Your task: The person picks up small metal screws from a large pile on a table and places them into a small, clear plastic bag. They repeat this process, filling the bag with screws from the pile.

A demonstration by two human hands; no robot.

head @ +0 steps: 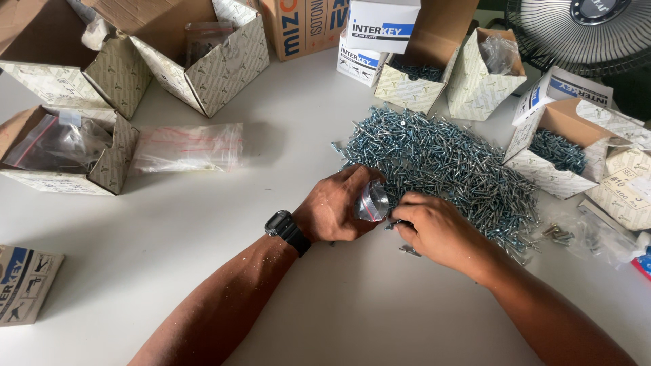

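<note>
Right now my left hand (336, 207) is curled around a small clear bag (371, 202) with a red strip, fingers closed on it, near the middle of the white table (285, 149). My right hand (434, 227) sits just beside it, fingertips bunched on a few screws at the near edge of the screw pile (441, 159); a pinch, with the palm turned down. A black watch (286, 230) is on my left wrist.

The pile spreads from mid-table toward the right edge. Along the far edge stand open patterned cartons: one (217, 61) at the far left-centre, one full of screws (413, 78), and one with a plastic liner (485, 71). A white-and-blue labelled box (381, 24) is stacked behind them. At the right edge, an open carton (559, 152) holds more screws. By the left edge, a carton (64, 149) holds red-striped bags, and a flat stack of such bags (190, 146) lies beside it. A printed box (24, 281) rests at the near left corner. A fan (583, 30) stands at the far right corner.
</note>
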